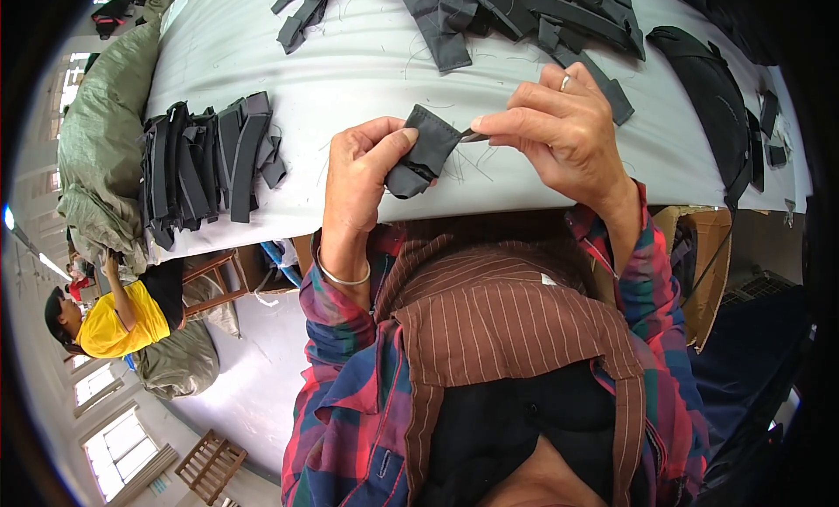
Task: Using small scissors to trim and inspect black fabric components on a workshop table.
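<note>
My left hand [360, 166] pinches a small dark grey sewn fabric piece [430, 142] between thumb and fingers, above the near edge of the white-covered table [350, 79]. Stitching runs along the piece's upper edge, and its lower part is folded. Close to its right corner, my right hand [559, 127] is closed, thumb against forefinger. A small dark tip [473, 136] sticks out of that pinch and meets the corner; whether it is a tool or part of the fabric I cannot tell. Loose threads lie on the cloth beneath.
Dark fabric strips [205, 162] lie stacked at the left, and a looser heap [489, 17] spreads along the far side. A black curved piece [699, 79] rests at the right. Below the table stands a cardboard box [703, 275]. A person in yellow [131, 319] is beyond, near green sacks [105, 140].
</note>
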Demonstrator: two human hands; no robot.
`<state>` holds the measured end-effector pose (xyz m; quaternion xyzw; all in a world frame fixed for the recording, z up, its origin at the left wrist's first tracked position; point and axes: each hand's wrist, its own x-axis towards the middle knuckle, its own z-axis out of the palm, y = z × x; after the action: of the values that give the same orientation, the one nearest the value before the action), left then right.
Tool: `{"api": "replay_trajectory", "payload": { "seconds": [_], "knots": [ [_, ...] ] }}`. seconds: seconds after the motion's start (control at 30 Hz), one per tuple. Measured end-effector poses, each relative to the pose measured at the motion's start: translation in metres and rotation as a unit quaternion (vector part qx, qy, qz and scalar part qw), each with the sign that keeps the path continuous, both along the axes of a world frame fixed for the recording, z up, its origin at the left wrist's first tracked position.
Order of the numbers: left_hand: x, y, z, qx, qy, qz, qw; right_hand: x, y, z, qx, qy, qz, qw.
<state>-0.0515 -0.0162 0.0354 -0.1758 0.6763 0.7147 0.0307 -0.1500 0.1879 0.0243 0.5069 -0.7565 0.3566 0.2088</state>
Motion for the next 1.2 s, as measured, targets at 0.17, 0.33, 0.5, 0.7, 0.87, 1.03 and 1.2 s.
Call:
{"api": "replay_trajectory", "payload": {
  "seconds": [0.17, 0.33, 0.5, 0.7, 0.87, 1.03, 1.2],
  "knots": [
    [0.001, 0.002, 0.004, -0.011, -0.005, -0.004, 1.000, 0.001, -0.001, -0.002, 0.000, -0.011, -0.003, 1.000],
    [0.001, 0.001, 0.005, -0.016, -0.001, 0.001, 1.000, 0.003, -0.001, 0.002, -0.009, -0.011, 0.009, 1.000],
    [0.008, 0.009, 0.014, 0.019, 0.049, 0.034, 0.998, 0.004, 0.003, 0.004, -0.042, -0.088, -0.001, 0.995],
    [0.011, 0.006, -0.018, -0.034, 0.169, 0.042, 0.984, 0.022, -0.001, -0.001, -0.153, -0.398, 0.028, 0.904],
    [0.008, 0.014, -0.033, -0.057, 0.208, 0.105, 0.971, 0.028, -0.005, -0.011, -0.119, -0.379, 0.036, 0.917],
    [0.007, 0.021, -0.034, -0.064, 0.228, 0.108, 0.965, 0.029, -0.004, -0.012, -0.083, -0.354, 0.052, 0.930],
    [0.008, 0.021, -0.040, -0.074, 0.254, 0.107, 0.958, 0.031, -0.007, -0.009, -0.029, -0.321, 0.026, 0.946]
  ]
}}
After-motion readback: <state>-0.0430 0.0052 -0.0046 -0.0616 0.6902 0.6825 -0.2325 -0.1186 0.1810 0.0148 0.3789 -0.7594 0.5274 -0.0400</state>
